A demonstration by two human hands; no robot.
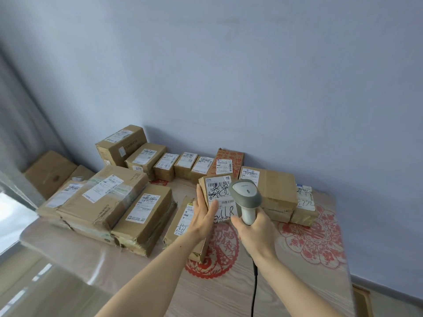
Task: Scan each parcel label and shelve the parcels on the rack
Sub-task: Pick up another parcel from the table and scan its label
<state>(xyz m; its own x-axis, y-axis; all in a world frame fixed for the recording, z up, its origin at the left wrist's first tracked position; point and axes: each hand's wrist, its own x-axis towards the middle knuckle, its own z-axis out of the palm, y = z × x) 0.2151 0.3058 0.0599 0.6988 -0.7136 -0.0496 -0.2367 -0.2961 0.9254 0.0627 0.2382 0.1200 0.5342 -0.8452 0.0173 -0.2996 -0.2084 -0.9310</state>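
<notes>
My left hand (202,215) holds a small cardboard parcel (218,194) tilted up above the table, its white label with black handwriting facing me. My right hand (254,229) grips a grey and white handheld barcode scanner (246,197), whose head sits just right of the label and overlaps the parcel's right edge. A black cable (254,291) hangs down from the scanner's handle. No rack is in view.
Several labelled cardboard parcels cover the table (229,294): a row along the blue wall (183,164), larger boxes at left (107,197), more at right (274,188). A flat parcel (183,223) lies under my left hand. Red paper-cut patterns (313,239) mark the tabletop. A window is at far left.
</notes>
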